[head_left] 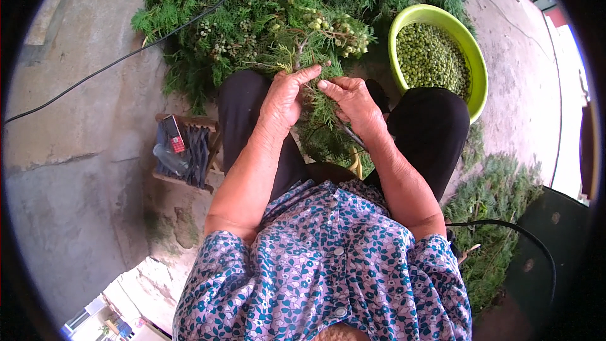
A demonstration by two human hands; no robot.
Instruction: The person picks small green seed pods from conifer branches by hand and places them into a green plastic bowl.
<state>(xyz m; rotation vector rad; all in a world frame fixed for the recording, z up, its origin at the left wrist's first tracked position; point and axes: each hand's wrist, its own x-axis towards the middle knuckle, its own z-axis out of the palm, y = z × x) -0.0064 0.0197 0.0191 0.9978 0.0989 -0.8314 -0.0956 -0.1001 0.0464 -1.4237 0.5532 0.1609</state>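
Observation:
Between my knees, both hands hold a leafy conifer branch [323,108]. My left hand [286,96] grips its upper part, thumb laid across the stem. My right hand [356,104] closes on it lower down, thumb and forefinger near my left thumb, with the bare woody stem running out below towards my lap. Clusters of pale green cones [352,40] show on sprigs beyond my hands. A lime-green plastic basin [479,64] by my right knee holds many small green cones [428,57]. A large heap of cut conifer branches [213,19] lies in front of me.
Left of my knee stands a small folding stool [187,182] with a keypad phone [174,135] and a clear plastic bottle [171,160] on it. A black cable [106,67] crosses the concrete floor and the heap. More conifer sprigs [492,213] lie at right, beside another dark cable [525,231].

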